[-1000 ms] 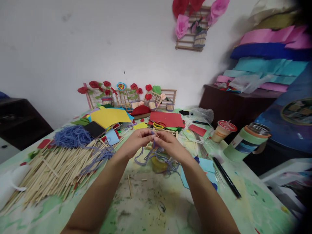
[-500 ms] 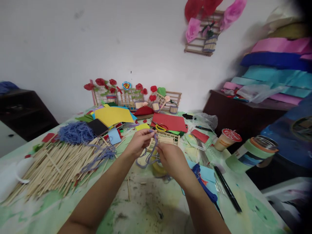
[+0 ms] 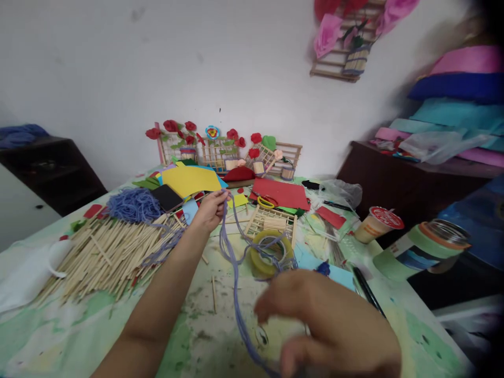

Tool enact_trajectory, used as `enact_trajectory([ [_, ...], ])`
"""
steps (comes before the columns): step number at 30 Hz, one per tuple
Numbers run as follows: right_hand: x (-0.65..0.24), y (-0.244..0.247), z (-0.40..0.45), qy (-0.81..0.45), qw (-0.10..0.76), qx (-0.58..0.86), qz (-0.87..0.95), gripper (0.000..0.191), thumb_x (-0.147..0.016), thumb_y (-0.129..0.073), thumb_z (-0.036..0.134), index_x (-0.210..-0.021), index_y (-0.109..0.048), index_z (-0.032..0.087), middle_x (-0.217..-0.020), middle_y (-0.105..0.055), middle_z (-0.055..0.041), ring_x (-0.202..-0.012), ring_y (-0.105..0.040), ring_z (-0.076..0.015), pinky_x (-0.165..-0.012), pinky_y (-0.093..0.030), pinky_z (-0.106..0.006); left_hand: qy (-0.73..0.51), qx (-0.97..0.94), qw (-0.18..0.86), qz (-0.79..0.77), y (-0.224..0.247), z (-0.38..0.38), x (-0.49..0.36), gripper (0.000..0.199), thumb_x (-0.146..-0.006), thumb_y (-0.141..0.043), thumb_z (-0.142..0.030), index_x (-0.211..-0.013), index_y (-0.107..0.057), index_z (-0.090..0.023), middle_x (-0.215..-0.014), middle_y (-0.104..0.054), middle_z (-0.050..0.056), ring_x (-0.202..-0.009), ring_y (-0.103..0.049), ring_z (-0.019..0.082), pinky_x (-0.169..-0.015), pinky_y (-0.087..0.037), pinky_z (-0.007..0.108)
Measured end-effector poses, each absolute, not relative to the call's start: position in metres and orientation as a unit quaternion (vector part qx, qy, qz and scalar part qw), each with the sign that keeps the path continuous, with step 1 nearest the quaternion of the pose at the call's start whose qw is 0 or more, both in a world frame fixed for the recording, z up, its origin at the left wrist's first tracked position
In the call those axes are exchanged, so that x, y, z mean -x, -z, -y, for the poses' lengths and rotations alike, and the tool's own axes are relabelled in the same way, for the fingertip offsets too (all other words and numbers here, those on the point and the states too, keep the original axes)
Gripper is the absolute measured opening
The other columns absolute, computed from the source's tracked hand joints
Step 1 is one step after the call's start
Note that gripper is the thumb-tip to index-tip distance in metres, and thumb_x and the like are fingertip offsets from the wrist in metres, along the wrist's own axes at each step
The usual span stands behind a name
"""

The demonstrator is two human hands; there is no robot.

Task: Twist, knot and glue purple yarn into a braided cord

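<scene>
Beneath both hands, the paint-stained table (image 3: 218,341) is supporting everything around our grip. To the left of our left hand (image 3: 212,210) and nearer our body, a broad heap of thin sticks (image 3: 114,262) is spreading out, with a ball of purple yarn (image 3: 134,205) sitting at its far side.

Our right hand (image 3: 338,320) is hovering close to the camera, its fingers bending with a gap showing above the thumb; blur and the picture edge are hiding its lower part, so we cannot tell whether it is gripping anything.

Beyond it and to its right, a green bottle (image 3: 401,257) is standing with its mouth open, its contents not showing. Just past that, a cup (image 3: 370,228) is carrying a red lid over something pale.

Our left hand is closing its fingertips on the loose purple strands (image 3: 235,278). Their long axis is running from that pinch toward our body, slanting right, so the left hand is nearer the pinched end and the right hand nearer the lower lengths.

To the right of the left grip, a small lattice (image 3: 293,231) is lying just behind a yellow tape roll (image 3: 260,260), and more strands are crossing the roll's ring. Below the left grip, one short stick (image 3: 214,295) is lying alone.
</scene>
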State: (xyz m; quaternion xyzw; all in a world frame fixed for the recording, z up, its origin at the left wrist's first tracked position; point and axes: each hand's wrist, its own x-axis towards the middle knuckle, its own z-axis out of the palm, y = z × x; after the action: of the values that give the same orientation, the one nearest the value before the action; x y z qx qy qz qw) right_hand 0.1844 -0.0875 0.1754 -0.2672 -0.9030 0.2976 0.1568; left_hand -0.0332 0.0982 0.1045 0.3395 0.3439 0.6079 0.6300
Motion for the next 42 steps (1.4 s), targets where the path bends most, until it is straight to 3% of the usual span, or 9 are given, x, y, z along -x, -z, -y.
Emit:
enact_trajectory([
  [3,-0.179,-0.152,0.046,-0.296,0.341,0.382,0.806,0.028,-0.092,-0.048,0.041,-0.105,-0.062,0.021,-0.109,-0.066,-0.0074,-0.103,-0.059,-0.0186,-0.090,-0.043,-0.032,-0.526,-0.440,0.650,-0.327,-0.109,-0.076,0.012,0.027,-0.067,-0.075,-0.019,-0.087,-0.057,-0.013,-0.057,-0.058,-0.003,-0.035,-0.031,0.000,-0.036,-0.015,0.013],
  [6,-0.172,-0.124,0.002,-0.293,0.464,0.474,0.688,0.027,-0.088,-0.052,0.040,-0.104,-0.059,0.019,-0.108,-0.065,-0.0088,-0.095,-0.060,-0.0189,-0.080,-0.046,-0.031,-0.449,-0.567,0.612,-0.319,-0.112,-0.053,-0.009,0.031,-0.070,-0.074,-0.028,-0.090,-0.054,-0.015,-0.058,-0.059,-0.003,-0.045,-0.046,0.006,-0.043,-0.027,0.016],
  [11,-0.175,-0.102,-0.028,-0.366,0.467,0.427,0.683,0.028,-0.086,-0.051,0.038,-0.071,-0.059,0.016,-0.068,-0.061,-0.0034,-0.068,-0.057,-0.0164,-0.068,-0.044,-0.029,-0.403,-0.670,0.546,-0.300,-0.114,-0.038,-0.020,0.026,-0.073,-0.070,-0.028,-0.085,-0.050,-0.016,-0.064,-0.060,-0.002,-0.064,-0.057,0.012,-0.061,-0.041,0.022],
  [16,-0.175,-0.096,-0.030,-0.373,0.526,0.448,0.619,0.024,-0.081,-0.053,0.039,-0.070,-0.055,0.018,-0.066,-0.057,-0.0003,-0.065,-0.053,-0.0140,-0.062,-0.041,-0.026,-0.384,-0.695,0.532,-0.295,-0.115,-0.038,-0.020,0.022,-0.074,-0.068,-0.024,-0.088,-0.052,-0.017,-0.075,-0.059,-0.001,-0.075,-0.060,0.014,-0.065,-0.044,0.024],
  [22,-0.168,-0.089,-0.032,-0.436,0.516,0.454,0.580,0.024,-0.084,-0.047,0.042,-0.073,-0.047,0.020,-0.051,-0.046,0.0055,-0.044,-0.043,-0.0109,-0.047,-0.034,-0.024,-0.375,-0.680,0.555,-0.298,-0.112,-0.039,-0.023,0.026,-0.074,-0.065,-0.021,-0.095,-0.049,-0.018,-0.069,-0.063,-0.002,-0.068,-0.063,0.015,-0.068,-0.046,0.028],
  [28,-0.172,-0.091,-0.034,-0.374,0.503,0.452,0.635,0.033,-0.083,-0.049,0.042,-0.061,-0.049,0.018,-0.053,-0.045,0.0035,-0.050,-0.038,-0.0093,-0.049,-0.027,-0.023,-0.393,-0.666,0.529,-0.349,-0.114,-0.038,-0.020,0.028,-0.069,-0.067,-0.018,-0.093,-0.053,-0.017,-0.068,-0.064,-0.002,-0.067,-0.060,0.013,-0.062,-0.042,0.024],
  [35,-0.178,-0.107,-0.023,-0.502,0.483,0.404,0.592,0.026,-0.075,-0.057,0.040,-0.064,-0.048,0.019,-0.052,-0.039,0.0065,-0.043,-0.027,-0.0067,-0.043,-0.019,-0.023,-0.407,-0.640,0.546,-0.357,-0.120,-0.036,-0.018,0.027,-0.066,-0.071,-0.022,-0.089,-0.056,-0.017,-0.066,-0.063,-0.001,-0.068,-0.060,0.015,-0.060,-0.040,0.024],
  [39,-0.181,-0.109,-0.024,-0.468,0.465,0.390,0.642,0.014,-0.073,-0.058,0.031,-0.069,-0.054,0.017,-0.062,-0.048,0.0038,-0.050,-0.036,-0.0080,-0.049,-0.027,-0.023,-0.424,-0.620,0.552,-0.361,-0.119,-0.036,-0.017,0.029,-0.066,-0.070,-0.021,-0.091,-0.056,-0.017,-0.066,-0.063,-0.001,-0.066,-0.061,0.015,-0.059,-0.040,0.023],
  [42,-0.182,-0.104,-0.028,-0.392,0.448,0.422,0.683,0.019,-0.076,-0.054,0.031,-0.064,-0.054,0.017,-0.062,-0.050,0.0017,-0.058,-0.041,-0.0107,-0.056,-0.030,-0.025,-0.415,-0.639,0.540,-0.358,-0.119,-0.037,-0.016,0.028,-0.068,-0.069,-0.022,-0.092,-0.055,-0.017,-0.067,-0.064,0.000,-0.068,-0.061,0.016,-0.062,-0.042,0.025],
])
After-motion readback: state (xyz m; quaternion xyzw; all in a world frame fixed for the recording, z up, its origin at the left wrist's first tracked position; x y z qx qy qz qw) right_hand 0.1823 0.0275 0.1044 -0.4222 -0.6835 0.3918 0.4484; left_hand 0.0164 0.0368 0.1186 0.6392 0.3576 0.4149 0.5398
